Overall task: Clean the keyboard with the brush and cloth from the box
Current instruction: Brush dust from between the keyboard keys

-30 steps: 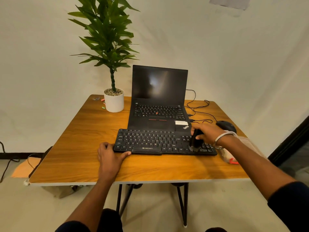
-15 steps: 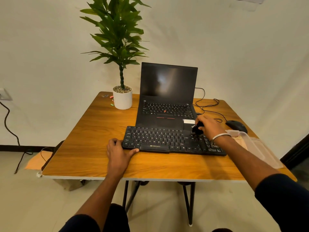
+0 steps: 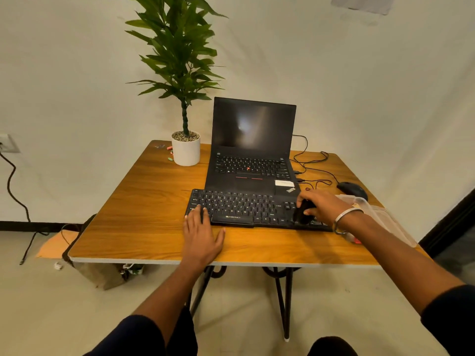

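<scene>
The right hand [image 3: 322, 205] grips a black brush [image 3: 303, 211], fingers curled round its top, with the lower end of the brush set on the right-hand key block of the external keyboard [image 3: 246, 208]. Half a second earlier the brush sat at the rear edge of that block, close to the laptop [image 3: 253, 160]; it is now nearer the front edge. A second ago it was also near the front edge. The stroke therefore runs back and forth across the same right-hand section, which indicates that brushing is under way and confined to this area.

The left hand [image 3: 203, 233] lies flat with fingers straight. Its palm rests on the table [image 3: 144, 214] and its fingertips now reach onto the front left corner keys; earlier they stopped at the keyboard's edge. This hand appears to brace the keyboard against the brush strokes.

The keyboard lies on the table directly in front of the laptop, touching or almost touching its front edge. A clear plastic box [image 3: 377, 214] sits just beyond the right wrist, beside the mouse [image 3: 352, 190]. The cloth cannot be identified with certainty.

Judgement: the centre and left key sections remain to be brushed, and the cloth stage has not begun.
</scene>
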